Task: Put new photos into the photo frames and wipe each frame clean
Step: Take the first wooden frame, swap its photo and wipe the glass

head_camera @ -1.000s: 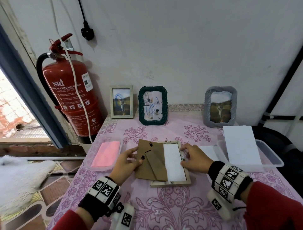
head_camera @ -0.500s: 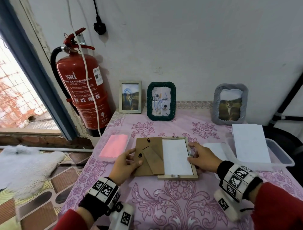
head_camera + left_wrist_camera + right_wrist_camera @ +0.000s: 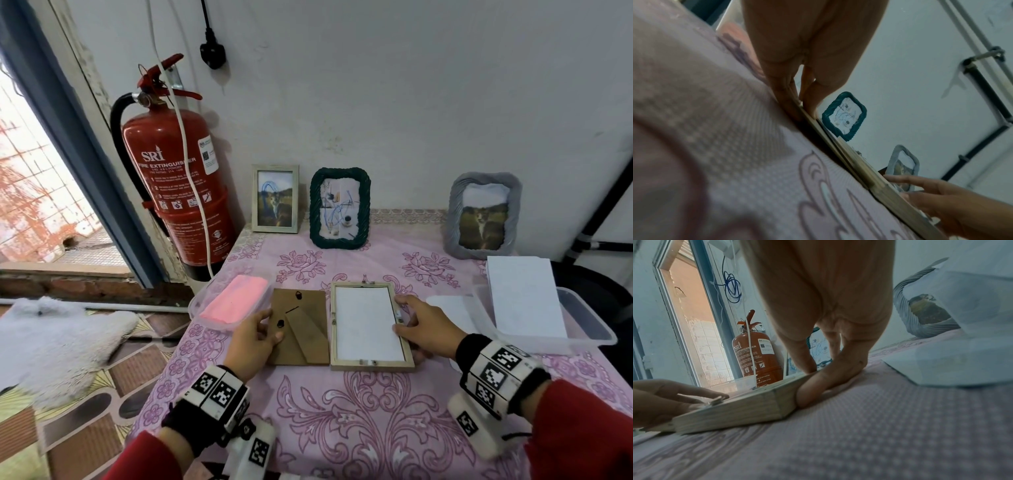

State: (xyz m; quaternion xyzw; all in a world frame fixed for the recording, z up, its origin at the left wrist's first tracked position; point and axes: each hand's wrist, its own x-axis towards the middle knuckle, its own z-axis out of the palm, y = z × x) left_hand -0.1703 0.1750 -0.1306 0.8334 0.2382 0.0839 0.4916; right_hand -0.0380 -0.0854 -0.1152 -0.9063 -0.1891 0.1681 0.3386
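While flat on the table, left hand pinching backing board, right hand gripping wooden frame.

The red fire extinguisher reads "SRI" and "FIRE EXTINGUISHER".

Bare tablecloth lies open near the person; a pink-cloth tub and clear container flank the wooden frame.

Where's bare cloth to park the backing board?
Widest bare tablecloth: the near edge, between both wrists, below the wooden frame. A narrower strip runs between it and the three standing frames. Sides are crowded: pink-cloth tub, photo tub.
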